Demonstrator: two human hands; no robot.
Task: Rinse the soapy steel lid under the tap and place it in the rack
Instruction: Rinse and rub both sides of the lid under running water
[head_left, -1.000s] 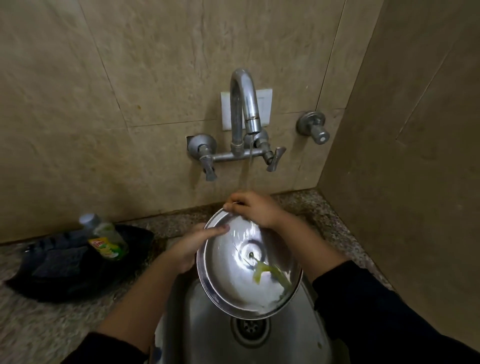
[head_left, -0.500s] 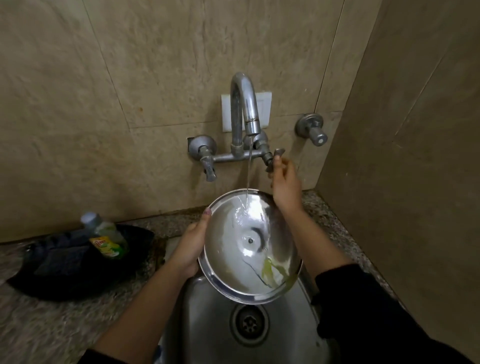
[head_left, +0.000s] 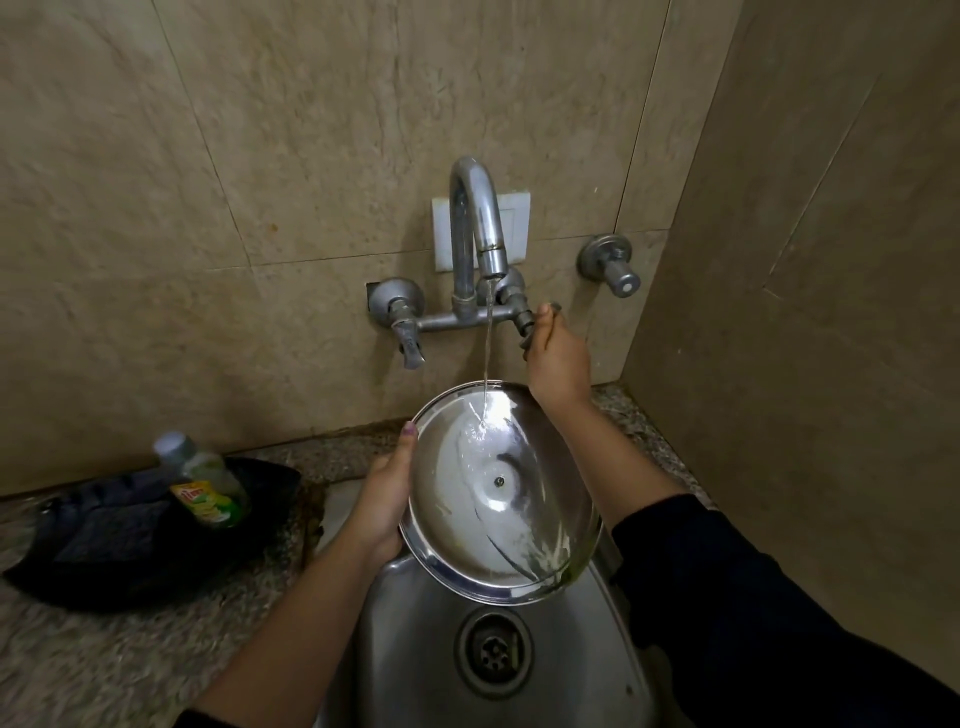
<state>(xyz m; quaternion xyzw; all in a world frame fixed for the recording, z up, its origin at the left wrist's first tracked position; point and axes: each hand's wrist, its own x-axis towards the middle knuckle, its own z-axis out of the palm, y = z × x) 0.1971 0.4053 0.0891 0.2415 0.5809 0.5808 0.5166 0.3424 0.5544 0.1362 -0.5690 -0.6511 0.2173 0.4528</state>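
**Inspector A:** Head view, item one: the steel lid (head_left: 501, 493) is held tilted over the sink (head_left: 415, 639), inner face up, its low edge toward five o'clock. The water stream (head_left: 487, 358) from the tap (head_left: 475, 223) strikes it near the twelve o'clock rim and sheets down across the centre rivet. A pale, foamy residue with a greenish tint collects at the low edge.

**Inspector B:** Grip on it?

**Inspector A:** The left hand (head_left: 382, 506) has the lid by its nine o'clock rim, thumb over the top edge, fingers underneath and out of sight. It carries the lid alone. The right hand (head_left: 558, 358) is off the lid, at one o'clock from it, closed around the tap's right-hand lever (head_left: 527, 332). Whether it is turning the lever, I cannot tell.

**Inspector B:** Step in hand?

**Inspector A:** Rinsing, in my judgement early to midway. Flow is established, the upper half looks clear, the lower edge does not.

**Inspector B:** What does the next move call for?

**Inspector A:** Probably the right hand coming back to the rim so the lid can be turned under the stream, the residue flushed toward the drain (head_left: 493, 649), and the outer face rinsed too. A wet rim held one-handed may slip.

**Inspector B:** Surroundings?

**Inspector A:** On the tabletop (head_left: 104, 670), at nine o'clock from the lid, a dish-soap bottle (head_left: 205, 491) sits in a dark tray (head_left: 150, 535). No rack is in sight, so its direction is unconfirmed.
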